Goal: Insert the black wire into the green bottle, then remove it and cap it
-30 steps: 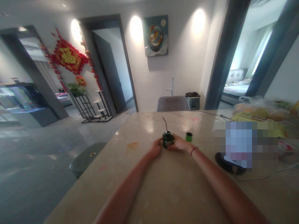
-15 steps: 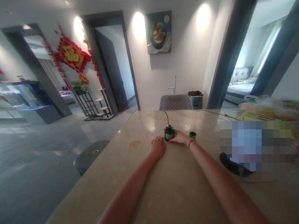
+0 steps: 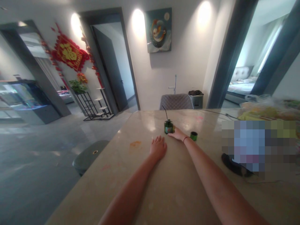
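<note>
A small dark green bottle [image 3: 168, 126] with a thin black stick rising from its neck stands upright on the beige table [image 3: 168, 187]. My right hand [image 3: 177, 134] reaches far out and its fingers touch the bottle's right side near the base. My left hand [image 3: 158, 147] lies flat on the tabletop, fingers spread, a little short of the bottle and to its left, holding nothing. A small green cap [image 3: 193, 136] sits on the table just right of my right wrist, which wears a red band.
A dark flat object [image 3: 232, 165] lies at the right, beside a blurred patch and bags of yellow packets [image 3: 264, 112]. A grey chair [image 3: 176, 101] stands at the table's far end, a round stool [image 3: 90, 154] on the left. A cable runs across the far right.
The bottle has moved farther away across the table, with my right hand staying against it. My left hand let go of the bottle and now lies flat on the tabletop.
</note>
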Tool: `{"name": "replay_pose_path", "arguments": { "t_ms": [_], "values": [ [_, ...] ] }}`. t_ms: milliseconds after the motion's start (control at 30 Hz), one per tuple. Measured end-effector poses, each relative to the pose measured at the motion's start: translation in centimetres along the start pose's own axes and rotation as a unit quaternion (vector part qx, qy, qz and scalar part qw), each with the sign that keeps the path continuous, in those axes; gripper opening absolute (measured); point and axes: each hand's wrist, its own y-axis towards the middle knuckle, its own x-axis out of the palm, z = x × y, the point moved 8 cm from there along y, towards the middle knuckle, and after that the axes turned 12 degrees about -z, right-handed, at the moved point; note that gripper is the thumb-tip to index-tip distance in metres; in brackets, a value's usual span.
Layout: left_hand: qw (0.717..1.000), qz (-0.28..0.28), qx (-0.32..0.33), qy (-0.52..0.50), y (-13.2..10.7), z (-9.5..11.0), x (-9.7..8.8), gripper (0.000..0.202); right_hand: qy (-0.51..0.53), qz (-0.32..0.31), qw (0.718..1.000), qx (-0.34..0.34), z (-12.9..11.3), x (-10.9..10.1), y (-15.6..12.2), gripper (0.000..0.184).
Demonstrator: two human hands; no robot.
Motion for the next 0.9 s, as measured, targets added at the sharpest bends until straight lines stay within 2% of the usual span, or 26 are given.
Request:
{"name": "replay_pose_path", "arguments": {
  "t_ms": [167,267,367,433,533,600,700,800,900],
  "values": [
    [1.0,0.009,-0.004,-0.005,0.0,-0.2,0.0,0.044,-0.042,0.017,0.998,0.036,-0.5,0.1,-1.4,0.061],
    [1.0,0.017,0.003,-0.013,-0.1,0.0,-0.5,0.04,-0.087,0.028,0.994,0.057,-0.8,0.0,-3.1,0.069],
    [0.998,0.025,0.038,-0.046,-0.5,0.6,-1.3,0.036,-0.157,0.011,0.987,0.027,-1.9,0.1,-5.0,0.074],
    [0.995,0.023,0.039,-0.084,-0.7,0.6,-1.8,0.041,-0.208,0.001,0.978,0.012,-2.5,0.2,-6.4,0.075],
    [0.992,0.018,-0.005,-0.125,-1.0,0.1,-2.0,0.058,-0.278,-0.011,0.96,0.016,-2.8,0.4,-8.3,0.077],
    [0.993,0.02,-0.018,-0.118,-1.1,0.1,-2.1,0.064,-0.317,-0.022,0.948,-0.004,-3.0,0.8,-9.4,0.077],
    [0.997,0.013,0.002,-0.073,-1.1,0.7,-2.0,0.069,-0.378,-0.037,0.924,-0.043,-3.0,1.5,-10.8,0.076],
    [0.999,-0.015,0.013,-0.031,-1.0,1.0,-1.7,0.073,-0.423,-0.062,0.903,-0.038,-2.5,1.7,-11.5,0.079],
    [1.0,-0.022,0.01,-0.01,-0.9,1.1,-1.6,0.074,-0.432,-0.079,0.898,-0.028,-2.5,1.4,-11.5,0.077]
  ]
}}
